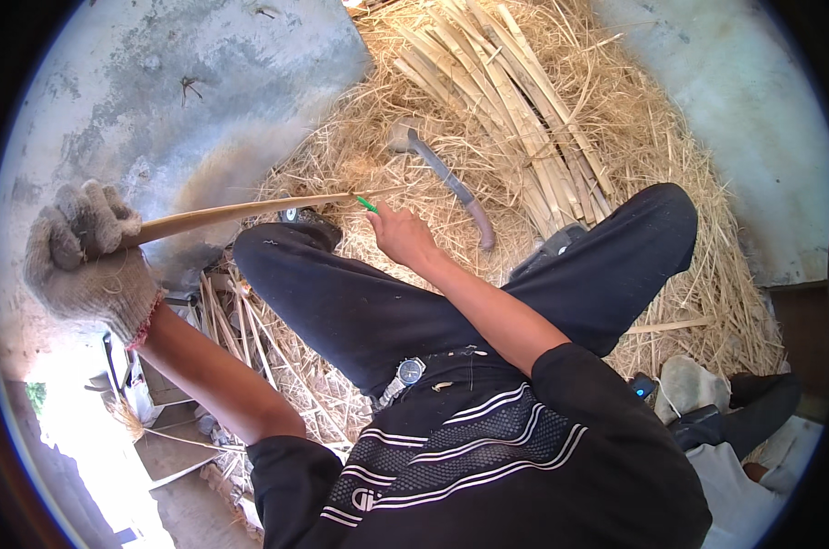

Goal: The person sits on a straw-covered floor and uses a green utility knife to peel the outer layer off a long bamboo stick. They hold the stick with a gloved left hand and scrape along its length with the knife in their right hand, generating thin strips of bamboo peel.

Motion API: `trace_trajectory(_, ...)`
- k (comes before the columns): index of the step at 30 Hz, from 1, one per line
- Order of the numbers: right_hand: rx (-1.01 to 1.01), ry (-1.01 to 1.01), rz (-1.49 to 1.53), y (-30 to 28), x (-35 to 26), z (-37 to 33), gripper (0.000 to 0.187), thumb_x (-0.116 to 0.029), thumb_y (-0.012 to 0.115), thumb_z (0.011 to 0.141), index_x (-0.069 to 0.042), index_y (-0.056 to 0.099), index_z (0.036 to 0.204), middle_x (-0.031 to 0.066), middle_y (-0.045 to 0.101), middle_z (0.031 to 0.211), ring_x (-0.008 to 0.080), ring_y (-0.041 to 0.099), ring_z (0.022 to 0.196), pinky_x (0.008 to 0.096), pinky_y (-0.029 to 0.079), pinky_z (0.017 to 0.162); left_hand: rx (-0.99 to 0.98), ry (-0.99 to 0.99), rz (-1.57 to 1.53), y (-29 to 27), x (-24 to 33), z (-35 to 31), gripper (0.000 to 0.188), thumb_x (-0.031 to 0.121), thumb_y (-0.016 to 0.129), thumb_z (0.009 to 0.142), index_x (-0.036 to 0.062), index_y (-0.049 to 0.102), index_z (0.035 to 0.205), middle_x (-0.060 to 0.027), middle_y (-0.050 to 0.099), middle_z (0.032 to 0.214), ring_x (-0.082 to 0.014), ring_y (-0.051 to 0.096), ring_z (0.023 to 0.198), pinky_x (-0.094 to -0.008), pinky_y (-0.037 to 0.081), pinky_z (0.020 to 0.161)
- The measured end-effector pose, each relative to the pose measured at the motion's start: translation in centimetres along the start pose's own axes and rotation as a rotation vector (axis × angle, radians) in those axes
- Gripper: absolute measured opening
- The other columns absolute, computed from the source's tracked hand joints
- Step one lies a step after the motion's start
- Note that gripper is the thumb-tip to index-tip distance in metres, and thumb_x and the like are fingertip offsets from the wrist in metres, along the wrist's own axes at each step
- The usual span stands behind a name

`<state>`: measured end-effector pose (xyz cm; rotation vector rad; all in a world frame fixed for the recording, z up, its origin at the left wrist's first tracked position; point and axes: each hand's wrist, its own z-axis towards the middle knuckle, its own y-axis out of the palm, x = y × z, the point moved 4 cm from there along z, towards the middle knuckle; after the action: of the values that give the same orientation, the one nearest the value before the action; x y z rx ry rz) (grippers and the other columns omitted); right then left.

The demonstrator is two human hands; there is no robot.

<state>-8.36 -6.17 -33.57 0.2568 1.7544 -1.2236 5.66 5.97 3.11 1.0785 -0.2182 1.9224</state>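
Left of the curved tool (452,182), a wooden strip (241,211) sits in the left hand (83,256) (the gloved one), fingers curled tight. The right hand (402,236), bare and nearly closed, pinches a small green thing (367,204), also left of the tool.

Tan strip (222,217), white-striped black shirt (561,494)

Wristwatch (411,371), lower centre | mottled grey-blue surface (204,82), upper left | another person (753,416), lower right
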Motion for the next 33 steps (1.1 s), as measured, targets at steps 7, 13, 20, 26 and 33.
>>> trace_trajectory(7,0.055,0.022,-0.177,0.7,2.6,0.3,0.029,-0.031,0.043,0.099,-0.003,0.05,0.098,0.0242,0.062,0.066,0.0432,0.064,0.064,0.0531,0.051,0.06,-0.295,-0.033,-0.082,-2.9,-0.1,0.6,0.03,0.028,0.048,0.084,0.0151,0.044,0.057,-0.0026,0.044,0.056,-0.0128,0.042,0.043,-0.0267,0.036,0.039)
trace_trajectory(13,0.072,0.003,-0.343,1.5,2.6,3.3,0.032,-0.03,0.042,0.099,0.0,0.055,0.096,0.0208,0.066,0.077,0.0375,0.067,0.075,0.0461,0.054,0.065,0.517,0.177,0.234,3.6,-0.2,-3.1,0.041,0.032,0.045,0.085,0.0029,0.057,0.059,-0.0097,0.054,0.054,-0.0263,0.063,0.054,-0.0294,0.053,0.051)
trace_trajectory(20,-0.273,0.241,0.145,2.8,6.6,6.2,0.04,-0.039,0.037,0.1,-0.004,0.055,0.095,0.0096,0.059,0.067,0.022,0.059,0.057,0.0356,0.049,0.051,-0.378,-0.042,-0.138,-4.2,-0.7,0.6,0.032,0.026,0.056,0.087,-0.0031,0.058,0.073,-0.0151,0.06,0.068,-0.0169,0.061,0.053,-0.0239,0.049,0.047)
trace_trajectory(26,-0.508,0.354,0.752,0.3,5.0,3.6,0.044,-0.043,0.033,0.101,-0.005,0.052,0.089,-0.0008,0.039,0.054,0.0086,0.035,0.042,0.0264,0.033,0.039,-0.056,0.05,-0.068,-1.6,-0.6,0.1,0.025,0.016,0.048,0.081,0.008,0.045,0.057,-0.0093,0.045,0.054,-0.0123,0.039,0.036,-0.0242,0.032,0.034)
trace_trajectory(33,-0.028,-0.016,-0.294,0.8,2.5,2.8,0.036,-0.036,0.041,0.1,-0.003,0.053,0.096,0.0217,0.064,0.072,0.0362,0.067,0.071,0.0474,0.052,0.06,0.026,0.108,0.046,-2.2,0.0,-0.2,0.031,0.016,0.048,0.079,0.0108,0.041,0.05,-0.0076,0.04,0.049,-0.0131,0.037,0.034,-0.0265,0.031,0.032)
